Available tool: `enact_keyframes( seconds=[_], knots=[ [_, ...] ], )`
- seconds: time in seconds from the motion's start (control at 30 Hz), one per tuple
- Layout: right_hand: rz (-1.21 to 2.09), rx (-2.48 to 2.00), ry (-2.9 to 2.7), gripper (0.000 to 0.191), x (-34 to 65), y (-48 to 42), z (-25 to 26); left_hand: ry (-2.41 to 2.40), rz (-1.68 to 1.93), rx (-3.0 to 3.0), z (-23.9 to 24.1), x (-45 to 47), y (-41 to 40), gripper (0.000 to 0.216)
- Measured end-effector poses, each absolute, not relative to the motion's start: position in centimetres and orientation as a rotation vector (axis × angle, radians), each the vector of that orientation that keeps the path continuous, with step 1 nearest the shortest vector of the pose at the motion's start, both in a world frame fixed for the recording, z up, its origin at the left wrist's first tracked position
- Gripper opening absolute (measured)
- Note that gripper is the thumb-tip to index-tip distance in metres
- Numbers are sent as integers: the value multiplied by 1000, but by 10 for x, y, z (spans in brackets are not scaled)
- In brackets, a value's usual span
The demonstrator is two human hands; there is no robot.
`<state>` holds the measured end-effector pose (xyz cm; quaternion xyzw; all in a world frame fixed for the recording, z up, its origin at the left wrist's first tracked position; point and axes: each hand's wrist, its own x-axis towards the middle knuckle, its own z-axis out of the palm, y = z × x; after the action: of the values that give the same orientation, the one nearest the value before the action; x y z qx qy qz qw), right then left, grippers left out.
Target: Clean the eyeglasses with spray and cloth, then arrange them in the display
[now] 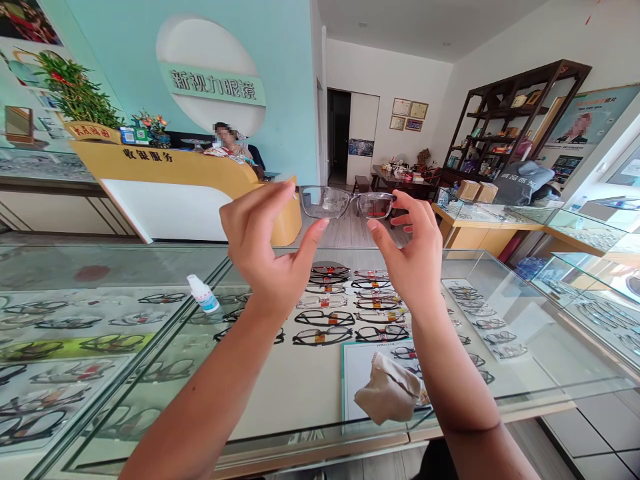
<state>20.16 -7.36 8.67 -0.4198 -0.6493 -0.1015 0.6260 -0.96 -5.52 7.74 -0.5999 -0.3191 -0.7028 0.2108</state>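
Observation:
A pair of eyeglasses [353,196] with a thin, clear-looking frame is held up above the glass display case [280,413]. My left hand [270,247] pinches its left side, the thumb just under the left lens. On the other side my right hand [410,247] grips the right end between thumb and fingers. A crumpled beige cloth [389,390] lies on the glass top near my right forearm. To the left of my left forearm stands a small white spray bottle [203,295] with a blue label. Rows of eyeglass frames [325,319] show beneath the glass.
A yellow and white counter [185,177] stands beyond the case, with a person [233,141] seated behind it. Another person [523,181] in grey bends over at the right, near two cardboard boxes [477,191]. More glass cases [590,227] extend along the right.

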Motion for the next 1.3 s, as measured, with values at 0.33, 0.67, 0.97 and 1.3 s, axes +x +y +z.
enact_keyframes(
  seconds=[0.33,0.67,0.97,1.3],
  knots=[
    [-334,-890,-1466,46,200,-78,89,-916,-2039,-1757,76,-12,-41,50],
    [-389,-871,-1447,43,198,-83,90,-988,-2037,-1774,74,-12,-37,53],
    [-340,-889,-1464,46,200,-82,90,-971,-2019,-1757,75,-10,-40,52],
    [-350,-835,-1455,45,199,-77,88,-730,-2037,-1718,74,-11,-37,54]
  ],
)
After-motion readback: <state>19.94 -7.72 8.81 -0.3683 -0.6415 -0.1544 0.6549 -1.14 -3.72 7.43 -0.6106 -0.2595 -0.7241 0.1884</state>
